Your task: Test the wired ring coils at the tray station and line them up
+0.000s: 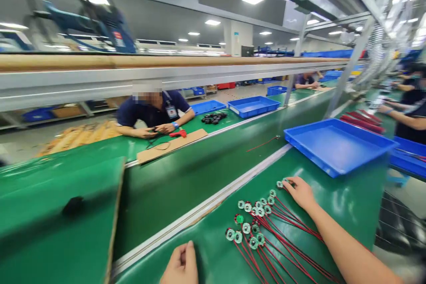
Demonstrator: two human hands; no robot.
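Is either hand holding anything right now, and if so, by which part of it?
The right hand appears to pinch a small round circuit board by its rim, between the fingertips. The left hand shows nothing held.

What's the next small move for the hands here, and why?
Probably pinch the round wired board under the right hand and draw it away: it lies at the end of the row, a little apart from the other boards, so its red leads should slide free with little tangling. The left hand lies curled nearby, so it could steady the bundle.
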